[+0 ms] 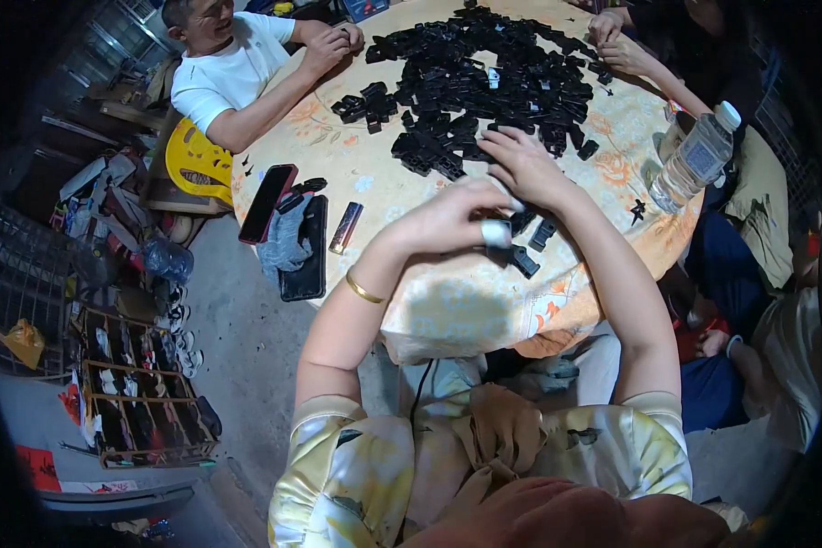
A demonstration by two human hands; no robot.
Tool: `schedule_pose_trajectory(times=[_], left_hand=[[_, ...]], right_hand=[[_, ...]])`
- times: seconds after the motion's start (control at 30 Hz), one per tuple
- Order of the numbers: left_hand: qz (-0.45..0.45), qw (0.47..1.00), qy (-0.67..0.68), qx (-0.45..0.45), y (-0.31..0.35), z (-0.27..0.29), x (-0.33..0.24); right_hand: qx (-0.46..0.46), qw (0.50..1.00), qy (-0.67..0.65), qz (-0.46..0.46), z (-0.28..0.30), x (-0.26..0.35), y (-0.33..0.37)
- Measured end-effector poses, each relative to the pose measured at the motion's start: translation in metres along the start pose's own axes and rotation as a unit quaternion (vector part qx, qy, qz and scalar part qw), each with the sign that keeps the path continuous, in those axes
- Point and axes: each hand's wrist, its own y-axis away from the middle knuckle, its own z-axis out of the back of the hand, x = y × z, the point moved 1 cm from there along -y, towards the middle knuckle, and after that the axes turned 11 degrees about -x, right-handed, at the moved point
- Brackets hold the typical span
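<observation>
A large heap of small black plastic parts covers the far middle of the round table. My right hand reaches to the near edge of this heap, palm down, its fingers somewhat apart, and I see nothing held in it. Just left of it and nearer me is my left hand, its fingers curled and smeared by motion. A white wrap shows on one of its fingers; whether it grips a part is hidden. Beside the left fingertips lie a few separate black parts on the patterned tablecloth.
On the left lie a phone, a black wallet-like case, crumpled clear plastic and a small dark tube. A large clear bottle stands at right. Two people's hands rest at the table's far sides; another person sits at right.
</observation>
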Motion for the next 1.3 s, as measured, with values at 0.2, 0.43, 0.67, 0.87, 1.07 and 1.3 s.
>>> schedule_pose_trajectory(times=[0.2,0.43,0.67,0.87,1.07,1.3], left_hand=[[0.257,0.917,-0.137,-0.273,-0.038,0.082,0.083],[0.267,0.876,-0.308,-0.257,-0.095,0.104,0.175],[0.379,0.789,-0.449,-0.18,-0.124,0.096,0.198],[0.33,0.855,-0.391,-0.084,-0.127,0.102,0.195],[0.225,0.897,-0.334,-0.184,-0.114,0.094,0.176],[0.222,0.942,0.086,-0.235,-0.081,0.038,0.067]], right_hand=[[0.055,0.994,-0.054,-0.081,0.021,0.011,-0.013],[0.022,0.994,-0.019,-0.102,0.02,0.003,-0.005],[0.029,0.992,0.006,-0.12,0.023,0.001,-0.004],[0.039,0.987,-0.036,-0.148,0.031,0.0,-0.008],[-0.057,0.96,-0.151,-0.229,0.028,-0.001,-0.011],[-0.114,0.872,-0.296,-0.373,0.035,0.002,-0.013]])
